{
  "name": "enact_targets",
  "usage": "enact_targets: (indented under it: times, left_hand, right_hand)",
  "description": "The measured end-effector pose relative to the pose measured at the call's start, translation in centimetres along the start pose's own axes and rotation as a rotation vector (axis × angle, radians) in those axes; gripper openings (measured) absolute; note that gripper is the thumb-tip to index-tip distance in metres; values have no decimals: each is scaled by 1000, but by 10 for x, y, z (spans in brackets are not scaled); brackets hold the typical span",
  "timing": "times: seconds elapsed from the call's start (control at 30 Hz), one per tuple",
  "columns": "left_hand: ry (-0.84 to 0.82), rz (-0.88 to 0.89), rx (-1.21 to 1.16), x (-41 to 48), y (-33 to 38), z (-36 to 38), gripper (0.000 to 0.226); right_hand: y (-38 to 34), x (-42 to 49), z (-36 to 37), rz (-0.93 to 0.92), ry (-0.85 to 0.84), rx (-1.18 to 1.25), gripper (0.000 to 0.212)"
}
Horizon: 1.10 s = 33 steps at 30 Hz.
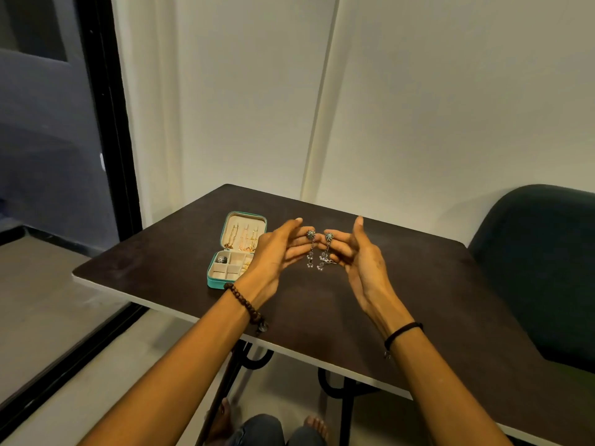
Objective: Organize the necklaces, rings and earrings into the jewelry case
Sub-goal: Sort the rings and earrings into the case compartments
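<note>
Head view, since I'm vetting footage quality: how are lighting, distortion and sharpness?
In the head view, light is warm and dim; the wide lens slants the wall seams and door frame; the earrings and jewelry case contents look soft.

Both bare forearms reach forward side by side, the wrists about level and the palms turned toward each other. The left hand (277,252) has its thumb raised and its fingers lightly bent inward, and holds the left earring (311,239) hanging at their tips. The right hand (360,255) mirrors it, thumb up, fingers curled, holding the right earring (327,243). The two sets of fingertips nearly meet.
</note>
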<state>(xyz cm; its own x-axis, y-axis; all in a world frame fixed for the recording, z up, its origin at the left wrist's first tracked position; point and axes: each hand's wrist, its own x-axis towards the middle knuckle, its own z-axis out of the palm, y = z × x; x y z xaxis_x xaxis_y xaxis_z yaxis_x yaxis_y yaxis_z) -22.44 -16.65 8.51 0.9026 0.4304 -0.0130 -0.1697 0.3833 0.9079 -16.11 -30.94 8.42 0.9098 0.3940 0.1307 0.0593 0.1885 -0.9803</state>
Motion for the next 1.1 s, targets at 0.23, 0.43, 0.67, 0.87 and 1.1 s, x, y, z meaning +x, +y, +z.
enact_targets:
  times: [0.23, 0.43, 0.67, 0.87, 1.1]
  left_hand:
    - [6, 18, 73, 5, 15, -29, 23]
    - [91, 140, 332, 18, 20, -66, 21]
    - [126, 113, 458, 35, 22, -109, 21]
    - [92, 135, 440, 48, 33, -128, 23]
    - [129, 146, 452, 65, 30, -142, 24]
  right_hand:
    - [5, 8, 28, -27, -63, -81, 32]
    - [26, 19, 56, -83, -115, -279, 24]
    - [51, 42, 92, -103, -164, -444, 19]
    - [52, 57, 119, -122, -163, -430, 19]
    - [67, 74, 136, -58, -137, -376, 15]
